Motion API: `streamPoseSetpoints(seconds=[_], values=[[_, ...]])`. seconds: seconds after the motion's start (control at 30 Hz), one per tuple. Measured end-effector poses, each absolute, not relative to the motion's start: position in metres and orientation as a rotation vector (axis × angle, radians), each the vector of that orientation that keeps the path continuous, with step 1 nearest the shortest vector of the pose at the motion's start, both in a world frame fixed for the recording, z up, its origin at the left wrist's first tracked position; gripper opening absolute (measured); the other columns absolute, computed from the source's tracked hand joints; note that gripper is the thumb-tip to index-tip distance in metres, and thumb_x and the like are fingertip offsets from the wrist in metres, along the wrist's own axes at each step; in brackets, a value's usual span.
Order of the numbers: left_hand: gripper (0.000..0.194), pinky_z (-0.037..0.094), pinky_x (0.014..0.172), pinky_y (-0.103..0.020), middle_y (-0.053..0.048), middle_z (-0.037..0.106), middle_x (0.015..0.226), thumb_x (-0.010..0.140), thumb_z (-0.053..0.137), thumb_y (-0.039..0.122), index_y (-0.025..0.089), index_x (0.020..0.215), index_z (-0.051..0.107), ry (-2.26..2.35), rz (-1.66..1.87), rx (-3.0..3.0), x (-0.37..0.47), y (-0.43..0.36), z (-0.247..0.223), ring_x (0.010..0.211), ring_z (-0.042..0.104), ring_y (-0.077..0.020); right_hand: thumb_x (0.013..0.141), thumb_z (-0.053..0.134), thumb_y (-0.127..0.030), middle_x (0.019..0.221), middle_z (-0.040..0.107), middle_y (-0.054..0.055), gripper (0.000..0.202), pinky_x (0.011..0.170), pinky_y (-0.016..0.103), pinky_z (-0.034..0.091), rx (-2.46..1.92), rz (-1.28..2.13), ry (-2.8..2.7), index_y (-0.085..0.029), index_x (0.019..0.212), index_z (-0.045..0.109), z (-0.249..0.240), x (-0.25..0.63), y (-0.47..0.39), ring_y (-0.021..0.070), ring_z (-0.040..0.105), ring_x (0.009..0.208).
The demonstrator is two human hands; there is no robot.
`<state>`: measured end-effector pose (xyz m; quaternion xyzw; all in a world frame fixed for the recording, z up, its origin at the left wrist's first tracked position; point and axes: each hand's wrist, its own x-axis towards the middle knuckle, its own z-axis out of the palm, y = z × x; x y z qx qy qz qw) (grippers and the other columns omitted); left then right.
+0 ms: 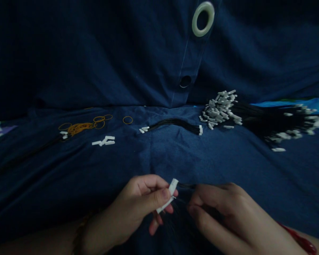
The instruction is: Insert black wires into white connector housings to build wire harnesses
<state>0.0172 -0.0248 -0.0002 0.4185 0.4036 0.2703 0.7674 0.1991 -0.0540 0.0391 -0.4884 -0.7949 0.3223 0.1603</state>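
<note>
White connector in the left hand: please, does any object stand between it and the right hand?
Nothing visible blocks the way. Between the white connector in the left hand and the right hand, I see only thin dark wires crossing the gap.

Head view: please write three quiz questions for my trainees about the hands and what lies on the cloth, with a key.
1. Which hand pinches the white pieces?
2. True or false: the short bundle lies to the left of the large bundle.
3. Which of these lies on the cloth, left of the short bundle?
A) the large bundle
B) the orange loops
C) the pale ring

Key:
1. The left hand.
2. True.
3. B.
</note>
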Motion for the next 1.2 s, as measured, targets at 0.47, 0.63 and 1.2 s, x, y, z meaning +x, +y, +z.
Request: streamPoseSetpoints(seconds=[0.47, 0.63, 1.2], values=[[0.017, 0.033, 0.032, -0.009, 0.002, 0.055, 0.058, 0.075, 0.061, 0.030, 0.014, 0.072, 0.061, 0.908, 0.583, 0.924, 0.017, -0.025, 0.001, 0.040, 0.045, -0.0028, 0.077, 0.040, -0.011, 0.057, 0.051, -0.004, 0.018, 0.046, 0.017, 0.030, -1.430, 0.893, -2.333, -0.017, 0.064, 0.051, 0.038, 0.199, -0.054, 0.0055, 0.044, 0.048], [0.021, 0.033, 0.033, -0.012, 0.001, 0.055, 0.059, 0.073, 0.062, 0.034, 0.013, 0.072, 0.060, 0.940, 0.566, 0.999, 0.017, -0.026, 0.001, 0.038, 0.043, -0.0031, 0.077, 0.040, -0.011, 0.055, 0.050, -0.005, 0.019, 0.045, 0.018, 0.029, -1.451, 0.874, -2.323, -0.017, 0.062, 0.050, 0.039, 0.198, -0.055, 0.0053, 0.044, 0.046], [0.016, 0.037, 0.036, -0.015, 0.001, 0.057, 0.061, 0.073, 0.058, 0.027, 0.013, 0.067, 0.057, 0.965, 0.601, 1.122, 0.022, -0.028, 0.002, 0.039, 0.047, -0.0051, 0.086, 0.035, -0.013, 0.073, 0.057, 0.001, 0.021, 0.058, 0.023, 0.033, -1.337, 0.810, -2.382, -0.016, 0.078, 0.055, 0.024, 0.191, -0.056, 0.0107, 0.052, 0.064]])
